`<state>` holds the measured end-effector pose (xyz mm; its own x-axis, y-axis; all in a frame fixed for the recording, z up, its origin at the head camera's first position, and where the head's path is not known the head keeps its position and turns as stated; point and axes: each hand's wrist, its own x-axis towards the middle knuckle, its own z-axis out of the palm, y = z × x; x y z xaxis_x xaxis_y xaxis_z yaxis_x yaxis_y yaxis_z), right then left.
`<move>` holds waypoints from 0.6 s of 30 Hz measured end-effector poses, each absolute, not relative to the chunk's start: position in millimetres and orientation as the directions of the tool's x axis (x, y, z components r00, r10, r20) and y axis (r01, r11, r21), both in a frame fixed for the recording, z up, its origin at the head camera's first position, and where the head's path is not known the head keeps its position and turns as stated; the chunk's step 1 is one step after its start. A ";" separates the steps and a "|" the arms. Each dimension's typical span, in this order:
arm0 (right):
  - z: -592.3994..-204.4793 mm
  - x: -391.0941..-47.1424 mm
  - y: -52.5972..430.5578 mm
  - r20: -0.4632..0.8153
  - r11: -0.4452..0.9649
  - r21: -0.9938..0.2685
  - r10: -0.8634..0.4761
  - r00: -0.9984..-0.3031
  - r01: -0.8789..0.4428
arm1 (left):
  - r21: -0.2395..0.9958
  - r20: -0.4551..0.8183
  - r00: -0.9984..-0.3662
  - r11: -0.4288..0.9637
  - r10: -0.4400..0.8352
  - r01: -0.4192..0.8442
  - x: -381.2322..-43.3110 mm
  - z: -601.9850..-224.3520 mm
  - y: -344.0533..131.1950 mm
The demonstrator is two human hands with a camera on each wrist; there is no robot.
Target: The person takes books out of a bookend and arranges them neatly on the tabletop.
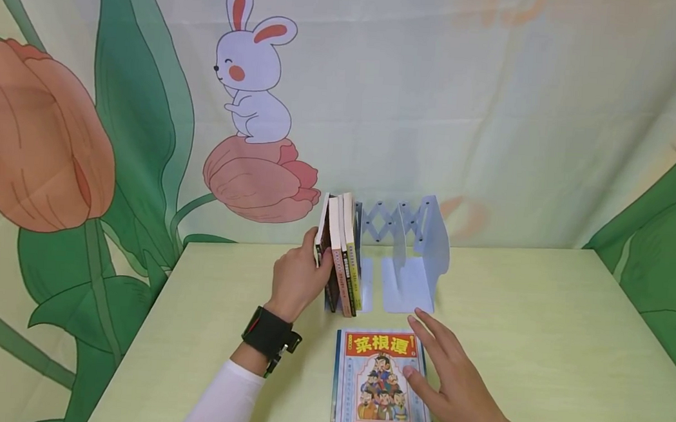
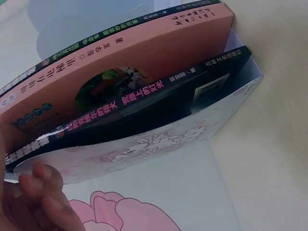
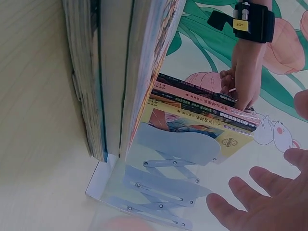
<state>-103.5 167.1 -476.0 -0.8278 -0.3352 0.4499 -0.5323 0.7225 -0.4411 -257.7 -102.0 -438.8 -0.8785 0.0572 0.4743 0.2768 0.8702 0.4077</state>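
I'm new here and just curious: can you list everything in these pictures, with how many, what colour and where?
Upright books: four, white, dark, salmon and yellow spines, standing at the left end of the bookend.
Flat book: one stack, blue-framed cover with red title band, near table edge; how many lie under it I cannot tell.
Bookend: one, pale blue, expandable lattice, at the back of the table.
Table: one, pale yellow-green.
Backdrop: one, cloth with rabbit, tulips, leaves.
Wrist strap: one, black, left wrist.
Left hand: holds the upright books.
Right hand: fingers spread, resting on the flat book.

A staged tabletop set: cartoon rabbit backdrop (image 1: pixel 253 70) behind table (image 1: pixel 540 326).
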 end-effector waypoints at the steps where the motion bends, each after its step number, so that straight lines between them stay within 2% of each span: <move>1: -476.1 -103.6 167.0 0.450 0.720 -0.446 -0.333 -0.829 -0.532 | 0.402 0.474 -0.879 0.873 0.058 0.275 -258.8 -438.7 -100.8; 12: -475.6 -103.7 167.4 0.492 0.706 -0.455 -0.309 -0.814 -0.542 | 0.362 0.504 -0.861 0.890 0.064 0.278 -258.0 -438.0 -95.9; 18: -476.0 -103.6 169.1 0.464 0.719 -0.452 -0.317 -0.827 -0.529 | 0.369 0.508 -0.859 0.885 0.063 0.284 -253.9 -436.2 -95.2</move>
